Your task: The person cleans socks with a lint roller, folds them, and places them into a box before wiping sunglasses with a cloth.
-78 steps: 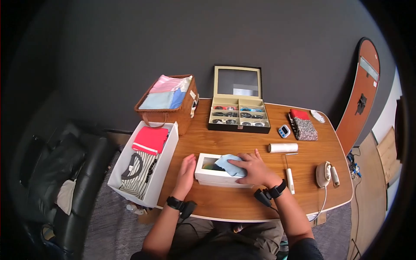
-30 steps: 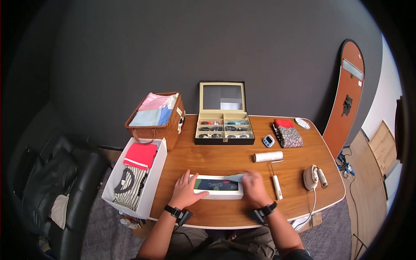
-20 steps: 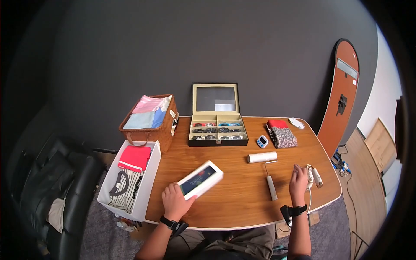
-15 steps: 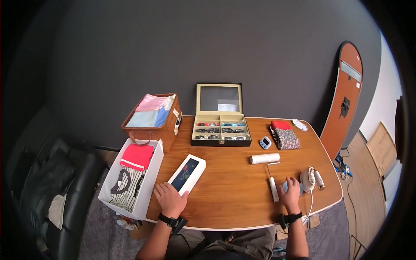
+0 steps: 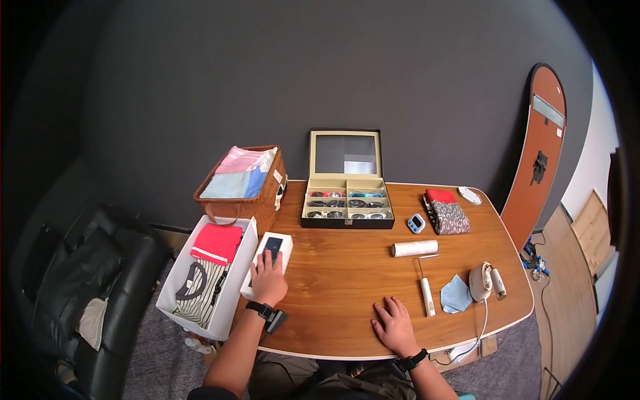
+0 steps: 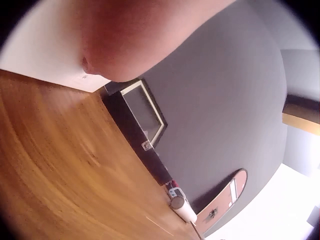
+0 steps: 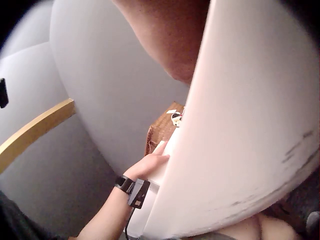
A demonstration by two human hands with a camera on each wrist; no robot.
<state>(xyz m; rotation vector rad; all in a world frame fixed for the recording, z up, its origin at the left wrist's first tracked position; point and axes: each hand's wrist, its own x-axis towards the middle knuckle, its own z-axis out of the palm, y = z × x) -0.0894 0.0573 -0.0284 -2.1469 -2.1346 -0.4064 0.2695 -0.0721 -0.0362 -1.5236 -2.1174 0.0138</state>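
My left hand [image 5: 269, 283] rests with fingers spread on a long white box [image 5: 285, 245] at the table's left side. A dark panel shows in the box's top, partly covered by the fingers. In the left wrist view the hand covers part of the box's white side [image 6: 45, 52]. My right hand [image 5: 396, 328] lies on the wooden table [image 5: 327, 300] near its front edge, fingers extended and nothing held. To its right a light blue cloth [image 5: 456, 295] lies spread on the wood, beside a cream handheld device [image 5: 480, 282] with a cord.
A white bin [image 5: 235, 293] of folded clothes stands left, before a wicker basket [image 5: 267, 207] of cloths. An open case [image 5: 348, 224] of sunglasses is at the back. A white roll [image 5: 415, 249], a white-handled rod [image 5: 427, 297], a blue-and-white timer [image 5: 416, 223] and folded fabric [image 5: 450, 217] lie right.
The white box has turned from lying crosswise to pointing away and moved left beside the bin, under my left hand. My right hand has set the blue cloth down at right and come back toward the middle.
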